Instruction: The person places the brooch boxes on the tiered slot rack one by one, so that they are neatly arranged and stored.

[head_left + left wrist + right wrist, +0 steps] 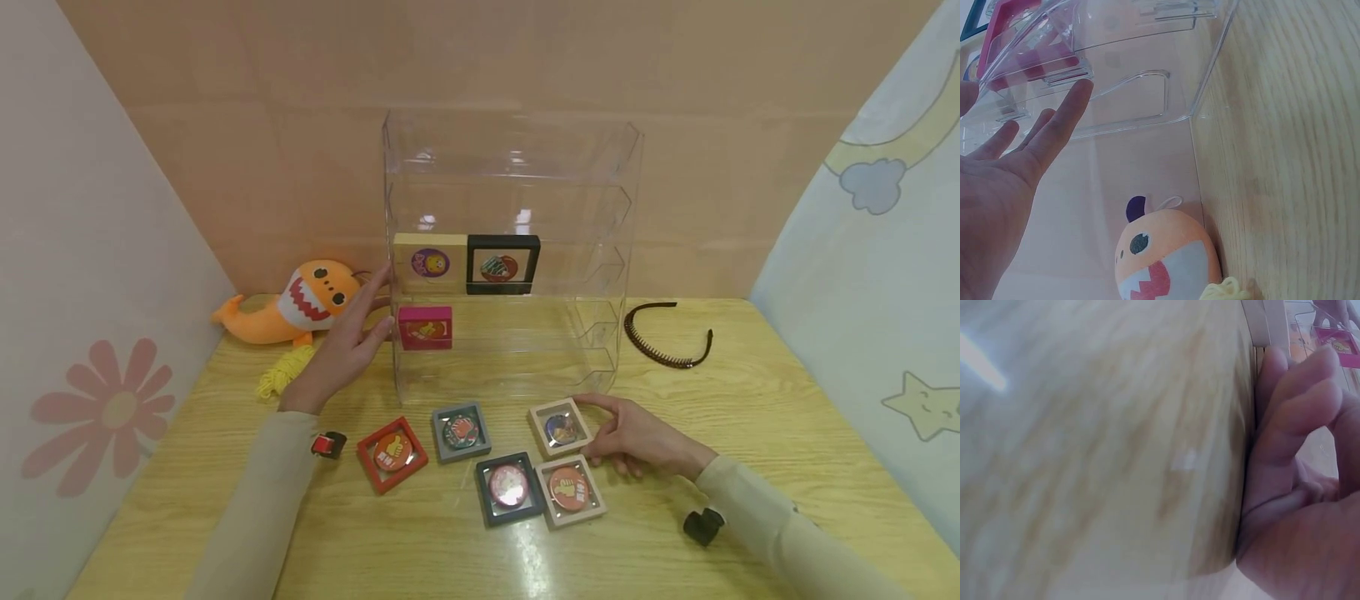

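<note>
Right hand (637,435) is partly curled, the upper cream frame (561,427) (just left of it, in front of the clear rack (573,267)) apparently pinched between thumb and index finger, while the rack's left side is touched by the farther left hand (347,342), fingers extended.

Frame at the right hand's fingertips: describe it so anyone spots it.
Find the clear rack on the table; five square frames lie on its near side. Pick the cream frame that the right hand touches: its badge is dark bluish, while the other cream frame has an orange one.
</note>
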`<action>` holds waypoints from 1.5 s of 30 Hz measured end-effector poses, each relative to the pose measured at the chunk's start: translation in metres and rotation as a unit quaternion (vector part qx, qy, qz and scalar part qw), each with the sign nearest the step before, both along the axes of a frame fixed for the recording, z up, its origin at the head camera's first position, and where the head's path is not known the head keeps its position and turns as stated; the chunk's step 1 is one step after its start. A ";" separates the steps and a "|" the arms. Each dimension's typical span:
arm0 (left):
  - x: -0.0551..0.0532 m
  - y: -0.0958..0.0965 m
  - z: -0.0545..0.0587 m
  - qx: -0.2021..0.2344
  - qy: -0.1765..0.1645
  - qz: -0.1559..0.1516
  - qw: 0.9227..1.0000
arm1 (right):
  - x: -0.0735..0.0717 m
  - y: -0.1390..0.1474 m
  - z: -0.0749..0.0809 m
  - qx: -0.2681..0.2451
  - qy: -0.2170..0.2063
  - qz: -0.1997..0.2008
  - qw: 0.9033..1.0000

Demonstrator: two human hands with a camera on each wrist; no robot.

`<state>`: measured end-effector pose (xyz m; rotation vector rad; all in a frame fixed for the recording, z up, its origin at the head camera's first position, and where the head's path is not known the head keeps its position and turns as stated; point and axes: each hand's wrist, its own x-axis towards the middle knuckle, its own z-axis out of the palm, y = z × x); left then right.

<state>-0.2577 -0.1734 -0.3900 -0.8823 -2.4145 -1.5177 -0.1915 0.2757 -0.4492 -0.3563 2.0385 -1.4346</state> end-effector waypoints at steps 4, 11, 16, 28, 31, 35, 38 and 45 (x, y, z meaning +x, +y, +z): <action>-0.001 0.001 0.000 -0.001 0.002 -0.001 1.000 | 0.002 0.002 0.002 0.011 0.015 0.003 1.000; -0.003 0.001 -0.001 -0.003 -0.003 0.006 1.000 | 0.006 0.010 0.014 0.073 0.063 -0.010 0.995; -0.001 0.000 -0.002 -0.005 -0.007 0.006 1.000 | 0.007 0.016 0.021 0.090 0.096 0.003 0.991; 0.000 -0.001 -0.002 -0.006 -0.005 0.006 1.000 | 0.013 0.021 0.019 -0.028 0.082 0.030 0.996; 0.000 -0.001 -0.002 -0.005 -0.006 0.006 1.000 | 0.013 0.021 0.019 -0.036 0.086 0.036 0.995; 0.000 0.000 -0.002 -0.002 -0.005 0.004 1.000 | 0.014 0.022 0.018 -0.034 0.094 0.044 0.994; 0.000 0.000 -0.002 0.000 -0.004 0.002 1.000 | 0.014 0.023 0.017 -0.035 0.100 0.049 0.993; 0.001 -0.001 -0.001 -0.005 -0.005 0.004 1.000 | 0.016 0.024 0.018 -0.046 0.099 0.047 0.993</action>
